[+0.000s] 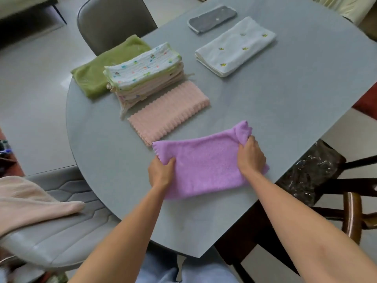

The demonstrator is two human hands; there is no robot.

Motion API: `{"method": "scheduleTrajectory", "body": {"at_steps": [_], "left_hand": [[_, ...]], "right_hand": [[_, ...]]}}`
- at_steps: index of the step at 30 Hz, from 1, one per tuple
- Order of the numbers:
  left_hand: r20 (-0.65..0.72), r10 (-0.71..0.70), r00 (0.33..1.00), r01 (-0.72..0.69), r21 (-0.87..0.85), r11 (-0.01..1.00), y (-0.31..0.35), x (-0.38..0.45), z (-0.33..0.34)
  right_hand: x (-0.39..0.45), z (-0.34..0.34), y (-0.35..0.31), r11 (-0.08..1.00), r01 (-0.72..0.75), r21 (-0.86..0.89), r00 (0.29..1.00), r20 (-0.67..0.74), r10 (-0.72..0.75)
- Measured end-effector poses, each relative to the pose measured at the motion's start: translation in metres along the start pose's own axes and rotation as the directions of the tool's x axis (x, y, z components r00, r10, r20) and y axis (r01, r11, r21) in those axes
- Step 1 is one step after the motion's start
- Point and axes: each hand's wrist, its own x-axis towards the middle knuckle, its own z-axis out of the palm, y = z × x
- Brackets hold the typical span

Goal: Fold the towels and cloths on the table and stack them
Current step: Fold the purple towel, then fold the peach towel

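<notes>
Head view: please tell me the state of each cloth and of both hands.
Purple cloth: partly folded, gripped at both ends.
Pink cloth: folded, flat.
Printed cloths: folded, stacked.
Green cloth: folded, flat.
White towel: folded.
Left hand: gripping.
Right hand: gripping.

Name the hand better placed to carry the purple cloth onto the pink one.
Probably left: it grips the purple cloth's edge nearest the pink cloth. The right holds the far corner.

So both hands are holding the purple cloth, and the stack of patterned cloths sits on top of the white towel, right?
Not quite. The head view shows the stack of patterned cloths sitting on the green cloth, apart from the white towel. Both the left hand and right hand do hold the purple cloth.
</notes>
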Motion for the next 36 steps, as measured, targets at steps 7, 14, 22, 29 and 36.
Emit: {"method": "scheduleTrajectory", "body": {"at_steps": [7, 14, 22, 29, 36], "left_hand": [[-0.122, -0.125, 0.985, 0.105, -0.158, 0.982, -0.008, 0.001, -0.01], [-0.135, -0.2, 0.97, 0.172, -0.194, 0.966, -0.02, 0.011, -0.011], [-0.149, -0.218, 0.964, 0.204, -0.106, 0.973, -0.028, 0.021, -0.018], [0.181, 0.39, 0.903, -0.414, 0.613, 0.673, -0.046, 0.013, -0.025], [0.351, 0.365, 0.862, -0.506, 0.57, 0.647, -0.021, 0.03, -0.056]], "right_hand": [[0.039, 0.014, -0.06, 0.953, 0.282, -0.11, 0.959, 0.029, -0.28], [0.06, 0.037, -0.079, 0.922, 0.333, -0.197, 0.941, 0.014, -0.337], [0.065, 0.039, -0.071, 0.899, 0.371, -0.232, 0.927, 0.041, -0.372], [0.028, 0.056, -0.061, 0.564, 0.795, -0.224, 0.603, 0.399, -0.691], [0.015, 0.036, -0.095, 0.658, 0.726, -0.198, 0.672, 0.408, -0.618]]}}
